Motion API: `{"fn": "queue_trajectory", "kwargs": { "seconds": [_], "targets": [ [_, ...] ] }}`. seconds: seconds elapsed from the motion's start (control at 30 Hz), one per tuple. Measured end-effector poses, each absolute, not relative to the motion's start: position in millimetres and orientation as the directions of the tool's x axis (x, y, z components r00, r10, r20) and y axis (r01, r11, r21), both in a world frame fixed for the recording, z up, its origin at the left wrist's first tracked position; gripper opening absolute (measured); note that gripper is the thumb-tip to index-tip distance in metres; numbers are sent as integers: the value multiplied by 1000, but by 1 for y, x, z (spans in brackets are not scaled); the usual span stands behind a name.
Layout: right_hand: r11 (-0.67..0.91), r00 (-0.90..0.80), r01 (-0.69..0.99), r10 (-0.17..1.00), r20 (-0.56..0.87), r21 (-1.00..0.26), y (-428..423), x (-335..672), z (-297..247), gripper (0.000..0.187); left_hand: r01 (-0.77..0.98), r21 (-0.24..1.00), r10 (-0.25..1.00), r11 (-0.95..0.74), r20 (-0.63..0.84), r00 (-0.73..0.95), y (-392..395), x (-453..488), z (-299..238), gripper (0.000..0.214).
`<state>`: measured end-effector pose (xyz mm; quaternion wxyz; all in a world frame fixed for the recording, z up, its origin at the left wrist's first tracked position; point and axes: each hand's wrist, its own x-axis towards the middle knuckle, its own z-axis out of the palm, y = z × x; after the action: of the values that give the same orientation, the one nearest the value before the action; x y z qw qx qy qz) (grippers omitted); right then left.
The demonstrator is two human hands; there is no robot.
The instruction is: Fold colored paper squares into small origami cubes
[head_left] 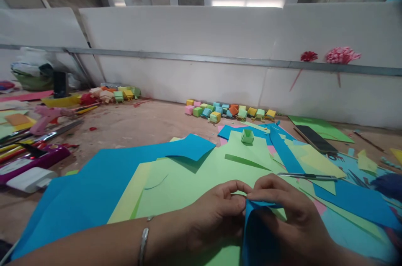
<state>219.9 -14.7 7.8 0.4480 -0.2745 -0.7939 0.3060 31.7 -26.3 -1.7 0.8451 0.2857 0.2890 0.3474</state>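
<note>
Both hands meet low in the head view over a spread of paper. My left hand [220, 211], with a metal bangle on its wrist, pinches the top edge of a blue paper piece [259, 232]. My right hand [290, 215] grips the same blue piece from the right, fingers curled over its folded top. The piece stands up between the hands above light green sheets [194, 182]. A small folded green paper cube [247, 136] sits further back on the green paper.
Large blue sheets [91, 190] lie left and right. A row of coloured paper cubes [229, 111] lines the white wall. A metal blade or scissors [307, 176] lies to the right. A dark phone [315, 138] rests on green paper. Pens and tools [34, 153] clutter the left.
</note>
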Motion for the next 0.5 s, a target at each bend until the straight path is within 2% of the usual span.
{"fn": "queue_trajectory", "kwargs": {
  "seconds": [0.23, 0.37, 0.5],
  "targets": [
    [571, -424, 167, 777, 465, -804, -13, 219, 10, 21, -443, 662, 748, 604, -281, 601, -27, 30, -3, 43],
    [430, -383, 208, 862, 331, -879, -15, 218, 9, 11, -438, 665, 750, 605, -290, 594, -27, 30, -4, 44],
    [294, -359, 247, 913, 194, -923, -16, 217, 7, 15, -464, 613, 740, 639, -327, 588, -27, 30, -4, 46]
  ]
}}
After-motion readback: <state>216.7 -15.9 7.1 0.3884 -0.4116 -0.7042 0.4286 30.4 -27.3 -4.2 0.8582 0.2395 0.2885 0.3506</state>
